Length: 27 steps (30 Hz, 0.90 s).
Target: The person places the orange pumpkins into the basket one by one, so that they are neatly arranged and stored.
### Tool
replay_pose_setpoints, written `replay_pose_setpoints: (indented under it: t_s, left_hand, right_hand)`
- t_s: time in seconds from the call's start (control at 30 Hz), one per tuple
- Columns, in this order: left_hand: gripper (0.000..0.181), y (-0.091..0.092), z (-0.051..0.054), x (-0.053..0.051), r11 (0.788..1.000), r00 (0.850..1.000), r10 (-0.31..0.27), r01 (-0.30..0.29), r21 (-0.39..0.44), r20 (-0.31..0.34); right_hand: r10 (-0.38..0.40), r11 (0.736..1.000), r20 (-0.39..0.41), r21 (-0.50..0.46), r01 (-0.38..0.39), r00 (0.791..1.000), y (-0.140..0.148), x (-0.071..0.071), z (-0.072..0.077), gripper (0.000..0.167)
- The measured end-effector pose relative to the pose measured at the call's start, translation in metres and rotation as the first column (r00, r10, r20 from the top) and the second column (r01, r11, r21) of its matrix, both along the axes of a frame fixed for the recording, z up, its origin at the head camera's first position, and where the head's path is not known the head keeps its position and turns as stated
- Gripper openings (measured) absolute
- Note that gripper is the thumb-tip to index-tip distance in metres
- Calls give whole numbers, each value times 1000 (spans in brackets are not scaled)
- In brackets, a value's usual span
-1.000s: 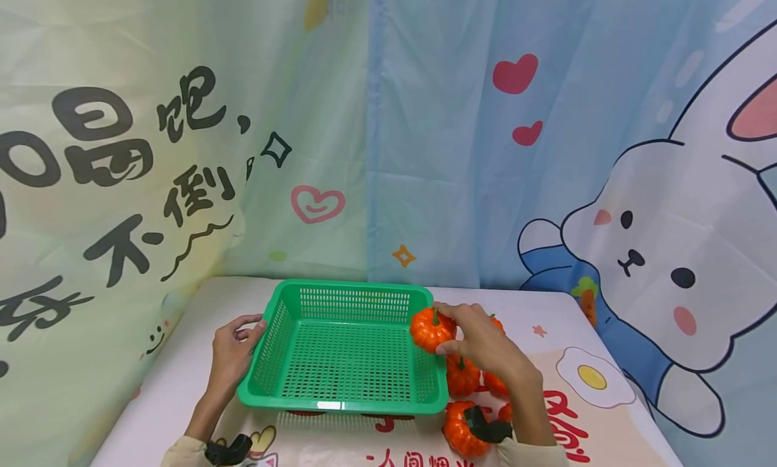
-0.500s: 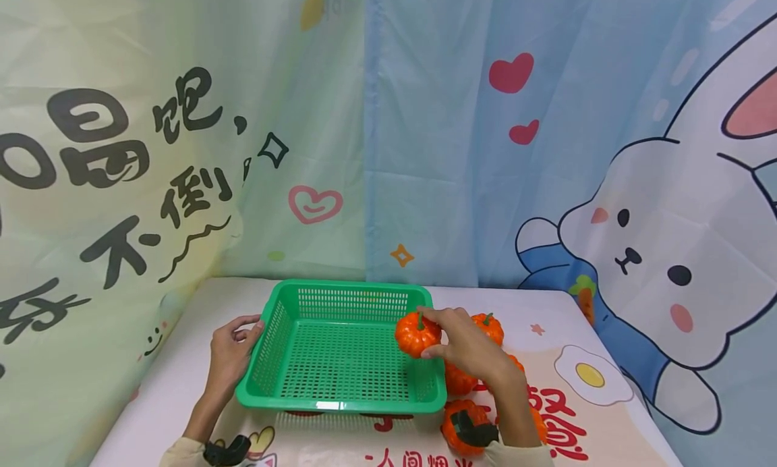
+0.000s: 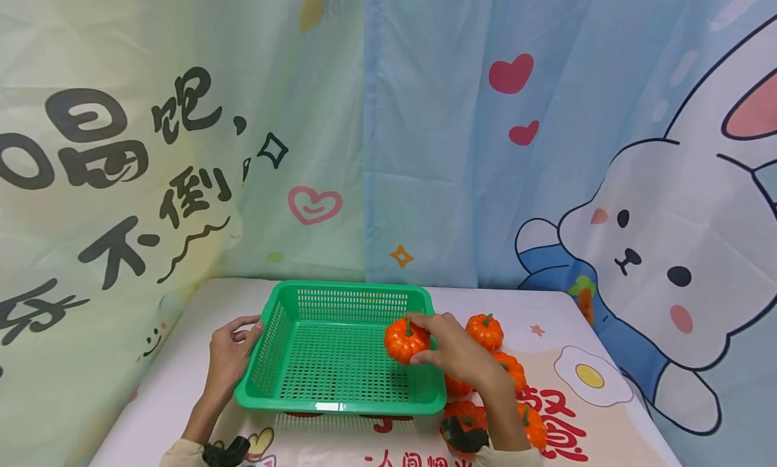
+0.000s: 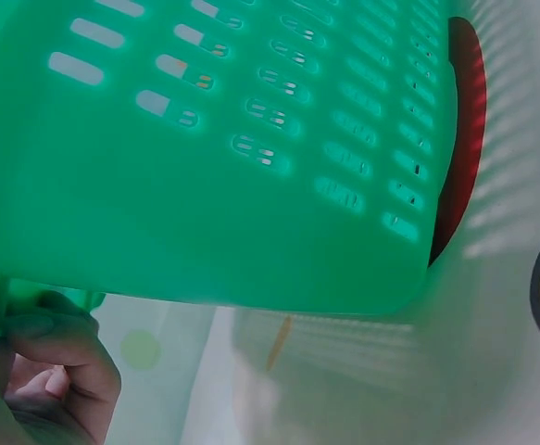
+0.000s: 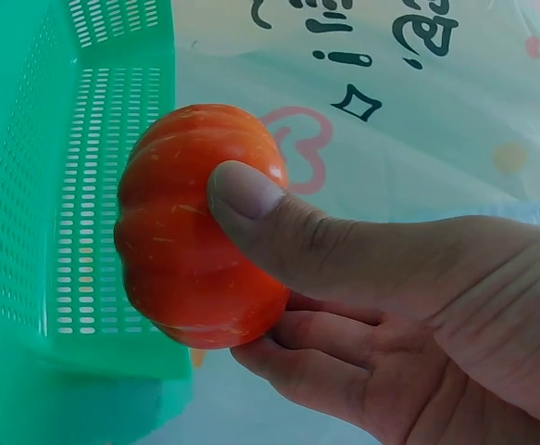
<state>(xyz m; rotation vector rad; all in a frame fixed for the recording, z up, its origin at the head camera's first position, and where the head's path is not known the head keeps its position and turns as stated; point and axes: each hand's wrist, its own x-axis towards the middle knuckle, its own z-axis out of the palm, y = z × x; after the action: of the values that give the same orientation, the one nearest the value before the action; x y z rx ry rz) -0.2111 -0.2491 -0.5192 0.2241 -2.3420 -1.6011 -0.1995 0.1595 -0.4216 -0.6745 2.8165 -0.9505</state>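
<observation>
A small orange pumpkin (image 3: 406, 341) with a green stem is held in my right hand (image 3: 452, 349), over the right part of a green plastic basket (image 3: 340, 407). In the right wrist view, the thumb presses one side of the pumpkin (image 5: 195, 232) and the fingers support it from beneath. My left hand (image 3: 233, 349) grips the basket's left rim, its fingers curled there in the left wrist view. Nothing lies on the visible part of the perforated basket floor. Several more pumpkins, among them a far pumpkin (image 3: 485, 332), sit right of the basket, some partly hidden by my right arm.
Everything rests on a table with a printed white cover (image 3: 322, 447). Behind it hangs a patterned curtain (image 3: 425, 150), close to the table's back edge. Each wrist bears a dark strap.
My right hand has carried the pumpkin leftward and slightly nearer, from the basket's right rim to over its inside. More of the pumpkins on the right now show. The left hand keeps its place.
</observation>
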Motion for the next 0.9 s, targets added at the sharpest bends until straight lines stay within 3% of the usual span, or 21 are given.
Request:
replay_pose_setpoints:
  t_s: [0.5,0.9]
  left_hand:
    - [33,0,2,3,1000,1000,-16,16,18,14]
    - [30,1,1,1,1000,1000,-6,6,6,14]
  right_hand:
    - [75,997,20,-19,-74,997,-13,-1,-6,73]
    - [71,997,25,-34,-70,997,-20,6,-12,73]
